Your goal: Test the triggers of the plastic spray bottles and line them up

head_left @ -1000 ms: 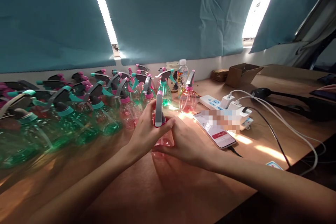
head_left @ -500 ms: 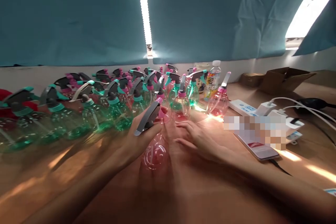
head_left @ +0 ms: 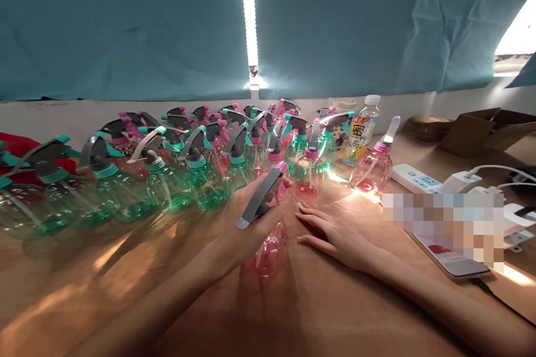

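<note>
My left hand (head_left: 247,223) is wrapped round the neck of a pink spray bottle (head_left: 268,254), just below its grey trigger head. The bottle's clear pink body shows under my fingers, over the brown tabletop (head_left: 335,312). My right hand (head_left: 335,234) lies flat on the table to the right of that bottle, palm down with the fingers stretched out and nothing in them. Just beyond my hands stands another pink spray bottle (head_left: 307,178). A green spray bottle (head_left: 207,184) is among several to the left of my left hand.
Rows of green and pink spray bottles fill the back and left. At right are a lone pink spray bottle (head_left: 372,170), a drink bottle (head_left: 360,131), a white power strip (head_left: 412,177) with plugs and cables, and a phone (head_left: 460,265). A cardboard box (head_left: 477,134) stands behind them.
The view has turned left, so everything appears further right. My left hand still grips the pink spray bottle, and my right hand still rests on the table.
</note>
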Available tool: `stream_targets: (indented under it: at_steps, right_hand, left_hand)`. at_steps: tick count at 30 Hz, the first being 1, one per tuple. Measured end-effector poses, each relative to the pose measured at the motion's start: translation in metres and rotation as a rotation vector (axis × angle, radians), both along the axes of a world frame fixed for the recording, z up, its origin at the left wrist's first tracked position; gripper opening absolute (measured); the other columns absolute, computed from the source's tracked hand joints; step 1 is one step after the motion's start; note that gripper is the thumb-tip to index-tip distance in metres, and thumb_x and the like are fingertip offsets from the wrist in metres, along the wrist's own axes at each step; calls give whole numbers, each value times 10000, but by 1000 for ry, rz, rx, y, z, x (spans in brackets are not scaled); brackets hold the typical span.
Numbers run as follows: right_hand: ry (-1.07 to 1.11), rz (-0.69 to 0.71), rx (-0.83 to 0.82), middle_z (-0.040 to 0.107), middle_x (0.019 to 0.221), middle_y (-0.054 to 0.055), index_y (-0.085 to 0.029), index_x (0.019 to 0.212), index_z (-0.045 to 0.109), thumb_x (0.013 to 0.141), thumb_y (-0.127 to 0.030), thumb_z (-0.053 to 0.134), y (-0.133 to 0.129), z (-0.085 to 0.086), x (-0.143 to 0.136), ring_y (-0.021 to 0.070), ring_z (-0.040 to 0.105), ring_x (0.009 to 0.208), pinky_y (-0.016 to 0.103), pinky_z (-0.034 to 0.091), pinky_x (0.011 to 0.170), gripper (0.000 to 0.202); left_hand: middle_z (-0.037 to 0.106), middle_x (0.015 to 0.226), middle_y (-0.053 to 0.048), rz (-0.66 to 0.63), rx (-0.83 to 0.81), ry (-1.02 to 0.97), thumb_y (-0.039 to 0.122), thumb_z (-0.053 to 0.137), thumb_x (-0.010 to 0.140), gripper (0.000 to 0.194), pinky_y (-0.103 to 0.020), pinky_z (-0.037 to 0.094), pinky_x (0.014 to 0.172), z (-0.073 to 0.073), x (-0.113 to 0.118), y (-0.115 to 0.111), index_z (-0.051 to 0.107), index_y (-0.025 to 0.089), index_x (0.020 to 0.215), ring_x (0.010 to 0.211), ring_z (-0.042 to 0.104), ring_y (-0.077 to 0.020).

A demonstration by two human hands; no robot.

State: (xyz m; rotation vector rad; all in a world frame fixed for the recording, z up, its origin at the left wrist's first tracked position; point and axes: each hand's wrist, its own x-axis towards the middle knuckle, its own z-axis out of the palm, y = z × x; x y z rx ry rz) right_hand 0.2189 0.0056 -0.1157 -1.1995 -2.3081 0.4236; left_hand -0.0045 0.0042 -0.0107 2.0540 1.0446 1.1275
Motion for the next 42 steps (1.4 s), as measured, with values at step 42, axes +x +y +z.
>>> stream_targets:
  at_steps: [42]
  right_hand:
    - [-114,49,-11,453,1478,113,-165,1391,514,976,-453,455,-1,8,6,273,391,1381,461,364,1123,509]
  left_hand:
    - [409,658,55,29,-91,-23,181,492,731,68,-257,301,514,3,3,-1,454,225,766,529,344,-104]
